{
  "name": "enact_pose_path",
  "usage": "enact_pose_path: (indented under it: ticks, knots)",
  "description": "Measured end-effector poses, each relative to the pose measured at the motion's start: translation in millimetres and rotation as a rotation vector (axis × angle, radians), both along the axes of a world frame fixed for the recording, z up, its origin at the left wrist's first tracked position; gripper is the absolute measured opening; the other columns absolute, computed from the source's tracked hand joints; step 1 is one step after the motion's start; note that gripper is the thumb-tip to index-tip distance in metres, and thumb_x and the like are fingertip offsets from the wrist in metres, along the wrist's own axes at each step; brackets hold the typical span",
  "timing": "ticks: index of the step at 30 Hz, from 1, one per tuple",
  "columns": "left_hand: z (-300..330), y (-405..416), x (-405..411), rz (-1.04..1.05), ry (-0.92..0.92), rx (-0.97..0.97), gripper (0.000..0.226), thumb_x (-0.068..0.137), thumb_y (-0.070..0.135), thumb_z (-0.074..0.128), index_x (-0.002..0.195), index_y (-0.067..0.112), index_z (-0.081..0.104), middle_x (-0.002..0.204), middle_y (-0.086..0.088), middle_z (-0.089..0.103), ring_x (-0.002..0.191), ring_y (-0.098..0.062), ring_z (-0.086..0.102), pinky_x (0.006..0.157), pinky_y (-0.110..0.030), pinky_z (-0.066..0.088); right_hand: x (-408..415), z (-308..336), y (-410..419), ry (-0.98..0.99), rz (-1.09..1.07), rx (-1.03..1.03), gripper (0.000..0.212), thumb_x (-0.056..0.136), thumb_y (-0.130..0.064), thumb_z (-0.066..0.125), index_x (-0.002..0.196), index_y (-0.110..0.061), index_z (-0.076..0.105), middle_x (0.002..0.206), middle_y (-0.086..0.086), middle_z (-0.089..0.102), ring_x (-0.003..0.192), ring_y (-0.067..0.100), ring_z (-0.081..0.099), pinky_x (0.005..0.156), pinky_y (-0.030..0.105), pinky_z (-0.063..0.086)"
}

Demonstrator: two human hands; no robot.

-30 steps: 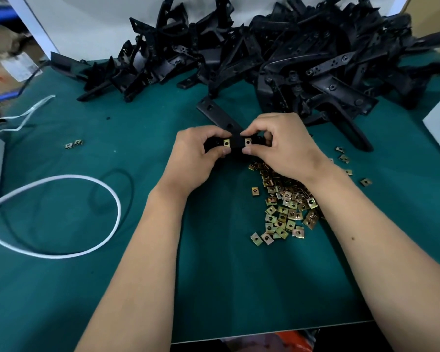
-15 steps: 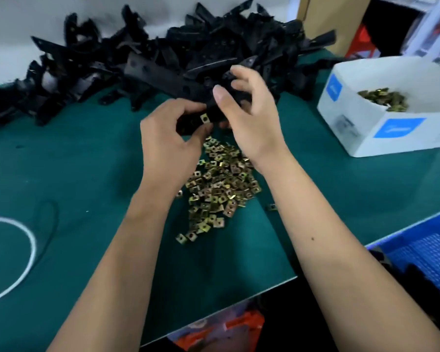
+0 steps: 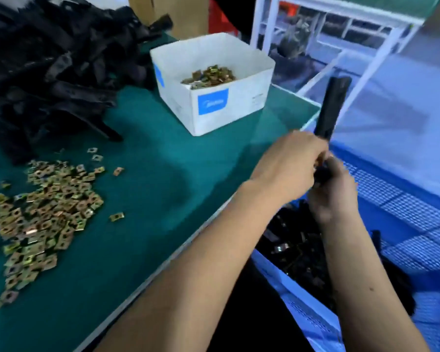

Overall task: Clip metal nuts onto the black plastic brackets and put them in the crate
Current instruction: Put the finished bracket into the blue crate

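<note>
Both hands, left hand (image 3: 288, 166) and right hand (image 3: 334, 191), clamped on one bracket (image 3: 332, 110), held upright over the blue crate (image 3: 404, 207); finished brackets (image 3: 292, 247) already below hands; large bracket pile (image 3: 51, 67) and loose nuts (image 3: 43, 212) far left on table (image 3: 168, 168); much remaining.

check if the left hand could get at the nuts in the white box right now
Probably not at once: the left hand grips the black bracket with the right hand over the blue crate. The white box is open-topped, though.
</note>
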State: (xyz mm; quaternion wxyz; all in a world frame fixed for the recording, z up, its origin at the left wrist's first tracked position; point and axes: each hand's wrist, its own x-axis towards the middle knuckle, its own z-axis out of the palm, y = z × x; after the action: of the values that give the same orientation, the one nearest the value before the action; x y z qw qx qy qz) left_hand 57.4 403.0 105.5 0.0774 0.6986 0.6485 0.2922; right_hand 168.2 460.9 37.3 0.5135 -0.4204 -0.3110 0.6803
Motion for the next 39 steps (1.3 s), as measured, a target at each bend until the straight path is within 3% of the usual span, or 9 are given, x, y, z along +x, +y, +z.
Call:
enact_pose_path:
  ticks: [3, 8, 11, 15, 18, 22, 27, 33, 39]
  knots:
    - [-57, 13, 36, -0.103, 0.09, -0.301, 0.024, 0.09, 0.009, 0.067, 0.111, 0.02, 0.072, 0.113, -0.009, 0.07, 0.111, -0.033, 0.064, 0.094, -0.045, 0.05, 48, -66, 2, 0.156, 0.068, -0.319, 0.022, 0.109, -0.023, 0.041, 0.108, -0.013, 0.061, 0.099, 0.009, 0.066, 0.092, 0.018, 0.063, 0.094, 0.029, 0.048]
    - [-128, 10, 52, -0.152, 0.117, -0.609, 0.032, 0.091, 0.018, 0.069, 0.123, 0.018, 0.067, 0.121, -0.014, 0.058, 0.118, -0.037, 0.057, 0.099, -0.047, 0.049, 86, -147, -2, 0.01, -0.069, -0.504, 0.015, 0.104, -0.005, 0.05, 0.107, -0.006, 0.064, 0.104, 0.016, 0.063, 0.087, 0.024, 0.061, 0.085, 0.036, 0.052]
    - [-146, 10, 53, -0.14, 0.127, -0.711, 0.037, 0.093, 0.029, 0.071, 0.129, 0.019, 0.067, 0.13, -0.014, 0.055, 0.123, -0.038, 0.055, 0.104, -0.048, 0.048, 98, -178, -4, -0.278, -0.042, -0.526, 0.009, 0.103, -0.01, 0.056, 0.105, -0.009, 0.065, 0.11, 0.016, 0.064, 0.095, 0.025, 0.063, 0.085, 0.041, 0.05]
    - [-146, 11, 51, -0.122, 0.003, -0.676, 0.041, 0.097, 0.033, 0.069, 0.135, 0.018, 0.065, 0.132, -0.01, 0.054, 0.123, -0.034, 0.055, 0.103, -0.042, 0.047, 98, -193, -10, -0.76, -0.108, -0.546, 0.044, 0.095, -0.022, 0.072, 0.133, -0.004, 0.062, 0.124, 0.019, 0.068, 0.114, 0.037, 0.065, 0.101, 0.048, 0.054]
    - [-120, 21, 52, -0.07, -0.155, -0.472, 0.025, 0.096, 0.032, 0.07, 0.117, 0.019, 0.073, 0.119, -0.006, 0.062, 0.112, -0.028, 0.061, 0.094, -0.033, 0.048, 80, -161, -6, -0.976, -0.257, -0.297, 0.028, 0.091, -0.019, 0.07, 0.117, -0.009, 0.07, 0.11, 0.014, 0.073, 0.106, 0.032, 0.068, 0.094, 0.037, 0.052]
    - [-62, 35, 49, 0.018, -0.322, -0.136, 0.029, 0.102, 0.036, 0.059, 0.09, 0.013, 0.071, 0.094, -0.005, 0.068, 0.089, -0.026, 0.064, 0.083, -0.044, 0.051, 38, -84, -8, -0.929, -0.384, 0.354, 0.007, 0.09, -0.01, 0.067, 0.096, -0.013, 0.07, 0.094, 0.005, 0.072, 0.088, 0.023, 0.065, 0.085, 0.04, 0.051]
    - [8, 20, 0, 0.153, -0.448, 0.329, 0.039, 0.104, 0.033, 0.049, 0.086, 0.005, 0.07, 0.083, -0.005, 0.073, 0.08, -0.026, 0.067, 0.075, -0.047, 0.052, -20, 19, -20, -0.831, -0.35, 0.9, 0.013, 0.087, 0.0, 0.065, 0.092, -0.012, 0.067, 0.085, 0.005, 0.066, 0.076, 0.021, 0.058, 0.069, 0.032, 0.044]
    - [32, -49, -104, 0.426, -0.607, 0.568, 0.036, 0.103, 0.029, 0.048, 0.086, 0.008, 0.072, 0.08, 0.009, 0.073, 0.069, -0.008, 0.067, 0.07, -0.046, 0.058, -119, 73, -63, -0.78, 0.068, 1.106, 0.018, 0.091, -0.007, 0.061, 0.106, -0.01, 0.069, 0.093, -0.001, 0.074, 0.076, 0.021, 0.065, 0.074, 0.039, 0.054]
    - [3, -177, -215, 0.977, -0.45, 0.626, 0.043, 0.107, 0.03, 0.045, 0.081, 0.013, 0.076, 0.078, 0.006, 0.072, 0.074, -0.008, 0.065, 0.078, -0.039, 0.053, -249, 71, -147, -0.861, 0.575, 1.285, 0.008, 0.088, -0.016, 0.064, 0.096, -0.015, 0.066, 0.092, 0.005, 0.069, 0.09, 0.031, 0.063, 0.077, 0.044, 0.049]
